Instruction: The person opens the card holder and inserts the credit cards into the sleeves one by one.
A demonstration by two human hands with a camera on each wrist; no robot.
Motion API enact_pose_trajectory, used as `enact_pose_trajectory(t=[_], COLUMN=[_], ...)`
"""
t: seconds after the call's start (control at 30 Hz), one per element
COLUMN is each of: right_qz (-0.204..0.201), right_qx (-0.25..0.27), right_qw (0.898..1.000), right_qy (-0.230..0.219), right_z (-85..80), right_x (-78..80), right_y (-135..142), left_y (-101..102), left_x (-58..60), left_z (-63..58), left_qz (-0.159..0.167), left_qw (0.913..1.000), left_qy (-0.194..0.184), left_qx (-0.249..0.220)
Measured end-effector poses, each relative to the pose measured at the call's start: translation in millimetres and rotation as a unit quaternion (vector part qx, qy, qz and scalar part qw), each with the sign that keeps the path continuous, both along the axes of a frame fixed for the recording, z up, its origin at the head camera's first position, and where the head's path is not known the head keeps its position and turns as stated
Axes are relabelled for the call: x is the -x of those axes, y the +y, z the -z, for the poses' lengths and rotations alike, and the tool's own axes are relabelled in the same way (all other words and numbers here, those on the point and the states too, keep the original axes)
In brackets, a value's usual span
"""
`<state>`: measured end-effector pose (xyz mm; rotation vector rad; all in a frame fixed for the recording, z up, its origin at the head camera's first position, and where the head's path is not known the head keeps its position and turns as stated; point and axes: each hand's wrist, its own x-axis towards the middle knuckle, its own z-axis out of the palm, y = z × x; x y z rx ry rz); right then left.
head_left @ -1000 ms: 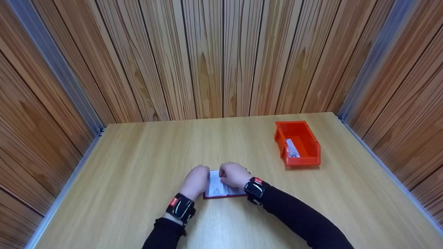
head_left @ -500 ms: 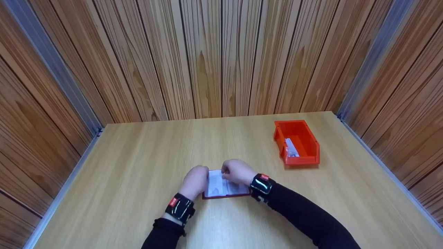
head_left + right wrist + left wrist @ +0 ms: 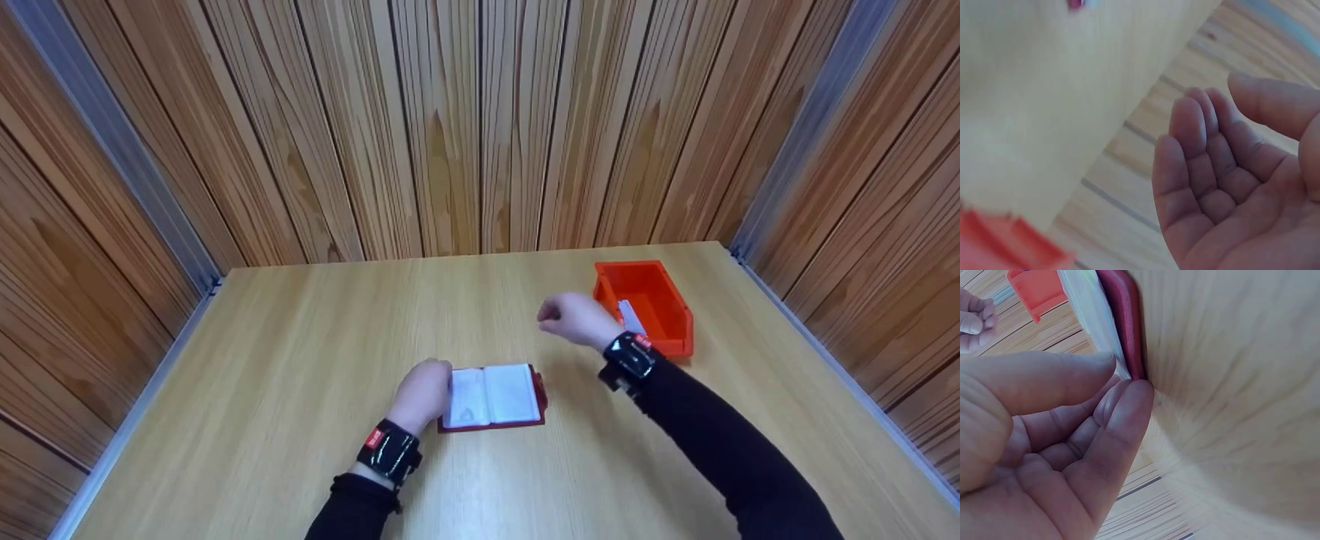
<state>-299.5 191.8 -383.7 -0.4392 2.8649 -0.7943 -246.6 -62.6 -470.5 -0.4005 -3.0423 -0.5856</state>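
Note:
A small red-covered notebook (image 3: pixel 512 395) lies open on the table, its white pages facing up. My left hand (image 3: pixel 422 391) is at the notebook's left side. In the left wrist view, that hand's thumb and fingers (image 3: pixel 1131 419) pinch the edge of the red cover (image 3: pixel 1129 320) and the pages. Up and to the right of the notebook, my right hand (image 3: pixel 579 319) is over the table, just left of the orange bin. Its fingers (image 3: pixel 1188 126) are loosely curled in the right wrist view, with nothing between them and the thumb.
An orange open-front bin (image 3: pixel 664 300) stands at the back right of the wooden table (image 3: pixel 300 337). Inside it, a white printed paper piece (image 3: pixel 631 319) leans by the left wall. Wood-panelled walls (image 3: pixel 450 127) enclose the table's back and sides.
My right hand has come off the notebook's pages and moved up and right toward the orange bin, uncovering the right page. The left hand has stayed in place on the notebook.

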Motion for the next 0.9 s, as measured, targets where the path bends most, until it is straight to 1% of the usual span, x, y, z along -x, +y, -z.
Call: enact_pose_trajectory(t=[0.13,0.2,0.3,0.4,0.47,0.57,0.77,0.9], right_qz=[0.025,0.036,0.046,0.053,0.058,0.068,0.084,0.09], right_qx=[-0.007,-0.013,-0.024,-0.027,-0.026,-0.024,-0.023,-0.033], right_qw=[1.0,0.999,0.999,0.998,0.998,0.997,0.996,0.995], right_qy=[-0.003,-0.004,0.007,0.011,0.004,-0.005,-0.016,-0.026], right_z=[-12.3,-15.9,-18.9,-21.2,-22.9,-24.6,-21.3,-18.2], right_x=[9.8,14.7,22.0,29.3,33.8,41.3,57.5,64.4], right_y=[19,30,46,62,71,84,103,108], left_y=[0,1,1,0,-1,-2,-4,-2], left_x=[0.0,-0.3,-0.5,-0.7,-1.0,-1.4,-1.9,-1.6], left_z=[0.1,-0.1,-0.5,-0.3,0.0,0.3,0.3,0.6], left_qz=[-0.001,-0.001,0.002,0.008,0.013,0.02,0.021,0.013], left_qw=[1.0,0.9999,0.9999,1.0,0.9998,0.9993,0.999,0.9997], left_qy=[-0.008,-0.014,-0.013,0.0,0.013,0.03,0.039,0.02], left_qx=[0.0,-0.001,-0.005,-0.005,-0.003,0.002,-0.002,-0.005])
